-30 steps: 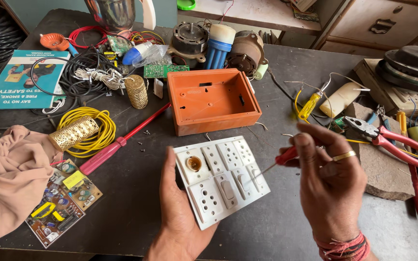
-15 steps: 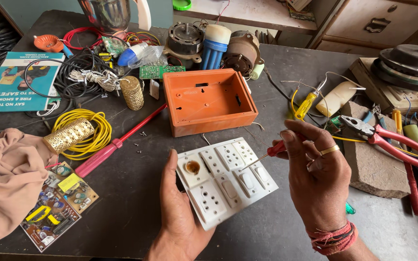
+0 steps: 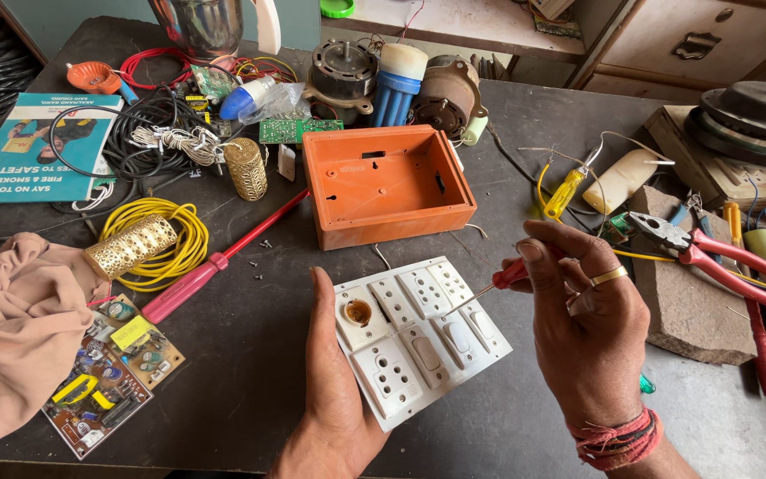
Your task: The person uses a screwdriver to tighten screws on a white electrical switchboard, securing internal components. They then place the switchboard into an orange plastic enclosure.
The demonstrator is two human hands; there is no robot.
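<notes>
Now the right hand [image 3: 589, 333], fingers pinched on the small red-handled screwdriver [image 3: 514, 273], has brought its tip back down onto the white plastic switch-and-socket plate [image 3: 418, 341], cradled by the left hand [image 3: 330, 381] above the dark table [image 3: 223, 372], so screw work looks underway.

You get soft, even daylight here, bright enough to read every detail around your hands. Your right hand [image 3: 589, 333] throws only a faint shadow onto the white switch plate [image 3: 418, 341] held in your left hand [image 3: 334, 381]. The plate is the brightest surface but not blown out (its holes stay clear). Focus is sharp near both hands; far from them, lines bow slightly at the edges.
</notes>
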